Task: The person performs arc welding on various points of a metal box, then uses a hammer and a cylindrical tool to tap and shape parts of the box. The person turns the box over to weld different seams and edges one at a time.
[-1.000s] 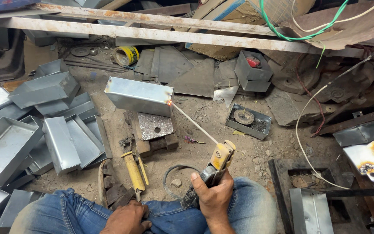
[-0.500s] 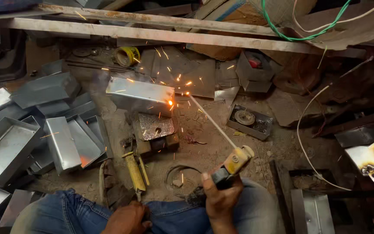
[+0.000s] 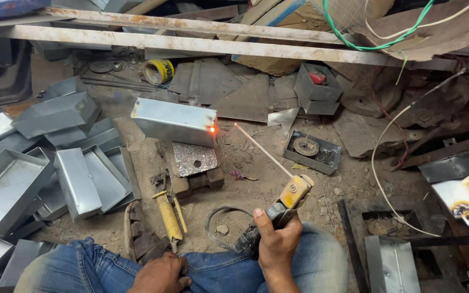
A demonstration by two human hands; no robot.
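Galvanised sheet-metal box (image 3: 173,121) sits a little left of frame centre, propped on a block with a perforated steel plate (image 3: 192,159) under its near side. One orange-hot spot (image 3: 211,129) glows at the box's lower right corner.

Right hand (image 3: 276,247), bottom centre, fist closed tight round the electrode holder (image 3: 278,211); thumb up along the handle. Yellow clamp head grips a welding rod (image 3: 262,150) that slants up-left. Rod tip glows faintly and hangs just right of the hot spot, apart from the box, no arc showing.

Left hand (image 3: 161,274) rests on the denim knee at bottom left of centre, fingers curled; whether it holds anything, cannot tell. Yellow-handled tool (image 3: 169,217) lies on the ground just above it.

Step, as judged: between tacks on the corner seam. Next strike would call for bringing the tip back down-left onto the seam and steadying it.

Edges and room: bare dirt between knee and box gives the rod an open lane. Stacked metal trays (image 3: 77,179) crowd the left; a small tray of discs (image 3: 310,152) lies right of the rod; white cable (image 3: 386,179) loops along the right. Long steel bar (image 3: 191,43) crosses the top.
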